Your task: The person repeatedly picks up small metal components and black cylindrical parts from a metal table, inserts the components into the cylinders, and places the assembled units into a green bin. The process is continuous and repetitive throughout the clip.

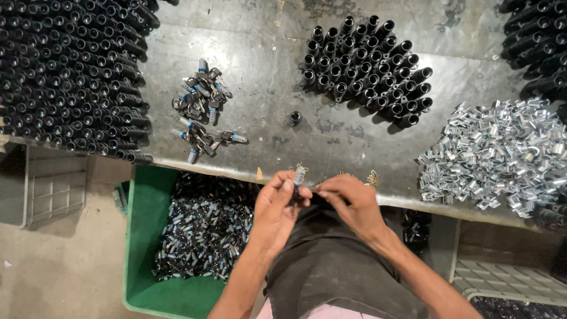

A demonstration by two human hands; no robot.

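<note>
My left hand [276, 208] and my right hand [349, 204] meet at the near edge of the metal worktable [260, 88], both pinching one small part [299, 177] with a silver, spring-like end sticking up between the fingertips. Straight beyond the hands a single black tube [295, 117] stands alone. Farther back is a cluster of upright black tubes [366, 68]. Two small heaps of finished small parts [202, 94] with blue and silver ends lie to the left on the table.
A large mass of black tubes [65, 71] fills the table's left side, more [537, 41] at the far right. A heap of shiny metal clips [502, 153] lies right. A green crate [144, 236] of small dark parts sits below the table edge; grey crates [53, 186] flank it.
</note>
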